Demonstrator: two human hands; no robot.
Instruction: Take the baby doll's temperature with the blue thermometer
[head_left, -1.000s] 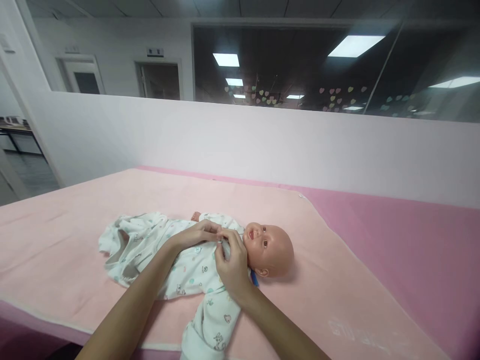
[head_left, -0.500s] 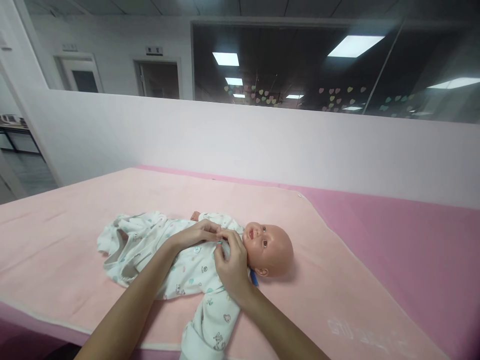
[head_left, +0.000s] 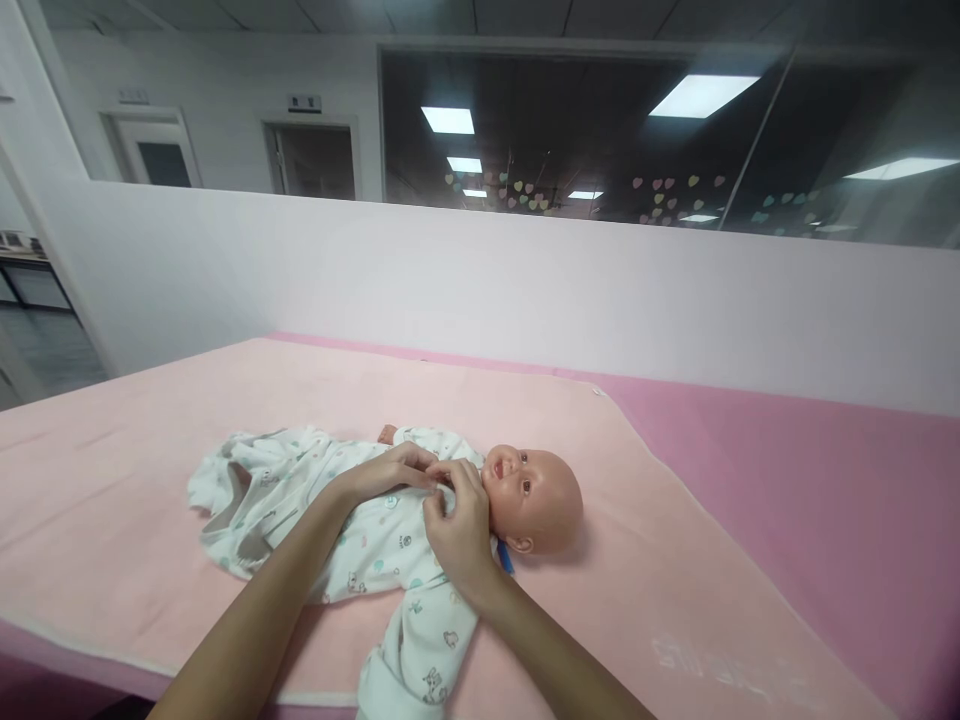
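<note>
A baby doll (head_left: 551,500) lies on its back, its bald head to the right and its face turned up. It wears a white printed romper (head_left: 379,560) with small animal and dot patterns. At the upper chest, just below the doll's chin, my left hand (head_left: 394,470) and my right hand (head_left: 461,525) meet, fingertips pinched on the romper's front edge. My fingers hide what exactly lies between them. A round button (head_left: 391,502) shows on the front beside my left hand. The near sleeve (head_left: 420,640) stretches toward me; the doll's far hand (head_left: 387,434) pokes from the other cuff.
A peach-coloured mat (head_left: 675,570) covers much of the pink padded surface (head_left: 847,480). Behind it runs a low white wall (head_left: 525,290) with dark glass above. Something blue (head_left: 505,556) sticks out beside the doll's neck. The romper's loose leg end (head_left: 240,490) lies crumpled at left.
The view has shifted very slightly. Both hands stay at the upper chest, with the fingertips closer together; a small pale-blue spot seen between them earlier is now covered.
</note>
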